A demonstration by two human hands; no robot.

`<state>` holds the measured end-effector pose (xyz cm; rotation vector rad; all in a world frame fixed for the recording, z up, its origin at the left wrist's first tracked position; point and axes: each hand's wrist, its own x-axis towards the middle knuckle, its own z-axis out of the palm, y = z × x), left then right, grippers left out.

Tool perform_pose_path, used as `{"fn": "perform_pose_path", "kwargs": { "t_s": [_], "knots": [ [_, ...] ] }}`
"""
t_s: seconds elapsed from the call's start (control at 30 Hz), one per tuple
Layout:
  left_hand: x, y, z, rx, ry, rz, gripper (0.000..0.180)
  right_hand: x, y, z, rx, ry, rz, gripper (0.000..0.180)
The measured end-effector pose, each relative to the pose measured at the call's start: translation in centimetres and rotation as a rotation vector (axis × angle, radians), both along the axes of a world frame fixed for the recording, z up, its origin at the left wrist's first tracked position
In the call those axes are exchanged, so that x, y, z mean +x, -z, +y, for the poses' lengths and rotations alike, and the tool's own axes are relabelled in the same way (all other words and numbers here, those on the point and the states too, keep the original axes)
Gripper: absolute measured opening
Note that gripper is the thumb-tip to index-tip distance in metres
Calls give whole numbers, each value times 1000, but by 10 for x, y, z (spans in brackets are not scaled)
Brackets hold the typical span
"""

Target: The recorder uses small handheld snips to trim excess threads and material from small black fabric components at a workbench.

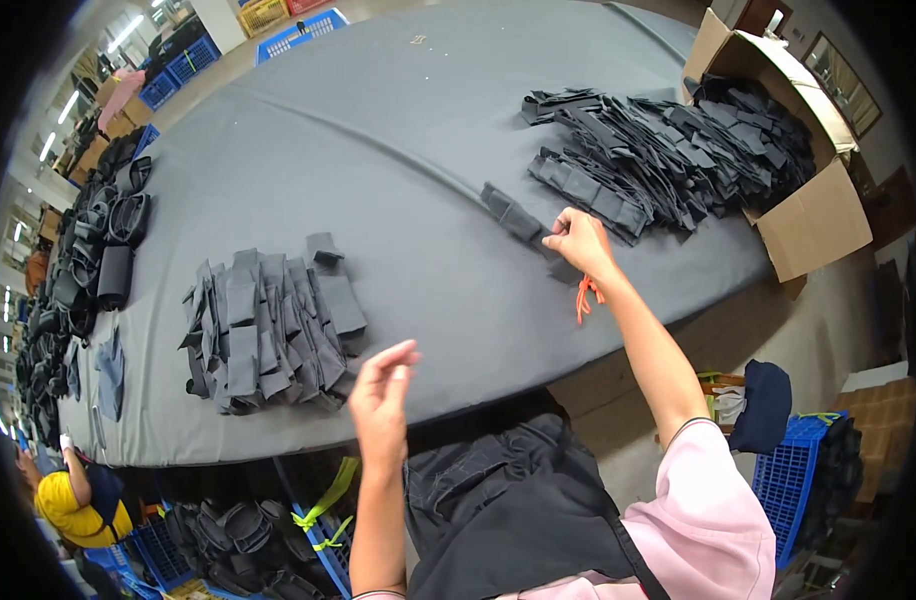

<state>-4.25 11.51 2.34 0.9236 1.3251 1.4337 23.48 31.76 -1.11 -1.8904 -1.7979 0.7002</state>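
My right hand (582, 243) pinches a dark grey fabric strip (513, 214) with sewn cross sections. The strip reaches out to the far left of the fingers and hangs just over or on the table; I cannot tell which. Close behind it spreads a large heap of similar strips (628, 150). My left hand (381, 400) is held over the table's near edge, fingers loosely apart and nothing in them. Beside it on the left lies a smaller pile of the same dark strips (263, 330), laid roughly side by side.
The grey-covered table (418, 280) curves around me. An open cardboard box (818, 225) lies at the right end, strips spilling from it. Black rolled fabric pieces (88, 240) line the far left. A person in yellow (73, 505) works there. Blue crates (798, 470) stand below.
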Motion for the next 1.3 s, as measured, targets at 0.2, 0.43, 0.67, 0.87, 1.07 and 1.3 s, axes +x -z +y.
{"fn": "perform_pose_path", "kwargs": {
  "t_s": [0.2, 0.43, 0.67, 0.87, 1.07, 1.3],
  "knots": [
    [68, 28, 13, -173, 107, -429, 82, -57, -8, -117, 115, -160, 464, 20],
    [69, 52, -11, -170, -74, -445, 57, -91, -2, -205, -436, -42, 1248, 18],
    [68, 37, -37, -304, 235, -381, 94, -85, -7, -181, -433, -238, 1024, 29],
    [46, 34, -49, -318, 349, -533, 86, -82, -8, -188, -572, -225, 1087, 34],
    [62, 59, -50, -159, 179, 3, 65, -94, -3, -193, -128, -240, 681, 36],
    [57, 58, -53, -34, 66, 521, 44, -95, 29, -198, 112, -244, 588, 37]
  ]
}}
